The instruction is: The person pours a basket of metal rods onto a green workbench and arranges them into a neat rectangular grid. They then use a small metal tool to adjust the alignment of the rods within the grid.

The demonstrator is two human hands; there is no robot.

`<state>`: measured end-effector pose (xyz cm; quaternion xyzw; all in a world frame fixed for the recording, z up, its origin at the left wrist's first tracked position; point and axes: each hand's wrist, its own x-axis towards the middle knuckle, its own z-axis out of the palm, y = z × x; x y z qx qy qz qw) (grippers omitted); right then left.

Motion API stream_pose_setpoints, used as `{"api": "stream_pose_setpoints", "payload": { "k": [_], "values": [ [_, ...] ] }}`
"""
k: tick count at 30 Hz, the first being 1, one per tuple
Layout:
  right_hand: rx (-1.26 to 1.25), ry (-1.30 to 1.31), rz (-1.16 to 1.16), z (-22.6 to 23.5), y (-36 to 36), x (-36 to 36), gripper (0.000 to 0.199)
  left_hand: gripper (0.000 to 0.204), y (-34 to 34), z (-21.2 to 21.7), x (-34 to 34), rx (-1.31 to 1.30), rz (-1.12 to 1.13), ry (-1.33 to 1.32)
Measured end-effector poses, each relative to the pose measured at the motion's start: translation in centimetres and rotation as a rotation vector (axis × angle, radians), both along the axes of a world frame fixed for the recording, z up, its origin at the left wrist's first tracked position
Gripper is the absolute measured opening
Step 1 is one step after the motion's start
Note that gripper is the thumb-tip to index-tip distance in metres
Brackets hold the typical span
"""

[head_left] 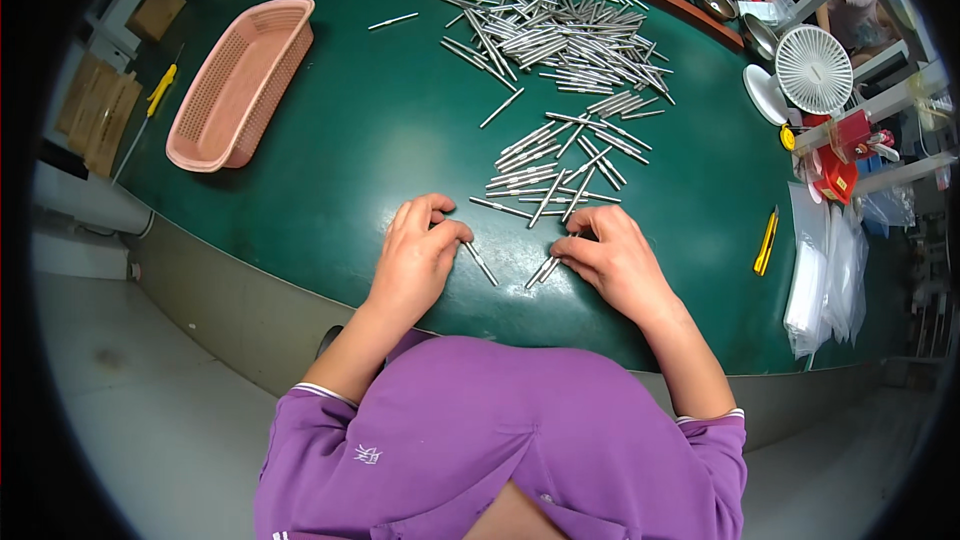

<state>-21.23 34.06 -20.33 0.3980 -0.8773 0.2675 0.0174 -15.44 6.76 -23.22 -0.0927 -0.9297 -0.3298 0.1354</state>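
Near the front edge of the green table, my left hand (418, 245) pinches a slim metal rod (481, 264) by its upper end, the lower end slanting right toward the tabletop. To its right, my right hand (610, 252) is closed on metal rods (543, 272), about two side by side, whose ends stick out toward the lower left; the fingers partly hide them. Just beyond both hands lies a loose group of similar silvery rods (525, 178), some crossing each other. Farther back, a large heap of the same rods (570, 35) is piled up.
A pink perforated plastic basket (240, 90) stands at the left, with a yellow-handled screwdriver (158, 95) beyond it. At right lie a yellow utility knife (766, 240) and clear plastic bags (825, 270). A small white fan (813, 70) stands behind them. A brown raised edging (690, 12) borders the table's back.
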Motion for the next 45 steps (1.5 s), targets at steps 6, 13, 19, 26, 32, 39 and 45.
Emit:
{"api": "stream_pose_setpoints", "payload": {
  "k": [6,13,19,26,32,39,45],
  "values": [
    [-0.064,-0.059,0.027,-0.9,-2.8,2.0,0.018,0.019,2.2,-0.1,-0.1,0.063,-0.072,-0.029],
    [-0.108,0.135,-0.149,-1.3,-5.8,-1.7,0.016,0.031,3.2,1.1,1.4,0.044,-0.159,-0.050],
    [-0.049,0.182,-0.072,-1.5,-6.6,-1.8,0.009,0.032,1.0,0.4,2.2,0.016,-0.174,-0.083],
    [-0.133,-0.018,-0.073,-0.5,-5.1,1.1,0.027,0.038,1.8,-0.1,2.4,-0.009,-0.111,-0.062],
    [-0.034,-0.105,-0.404,1.6,2.8,-0.5,0.030,0.036,1.9,-0.3,2.2,0.053,-0.158,-0.062],
    [0.008,-0.165,-0.366,0.1,1.4,0.4,0.031,0.040,3.1,-0.3,1.2,0.073,-0.139,-0.036],
    [-0.047,-0.199,-0.430,0.5,2.7,0.7,0.028,0.042,2.6,-0.3,1.2,0.064,-0.156,-0.040]
  ]
}}
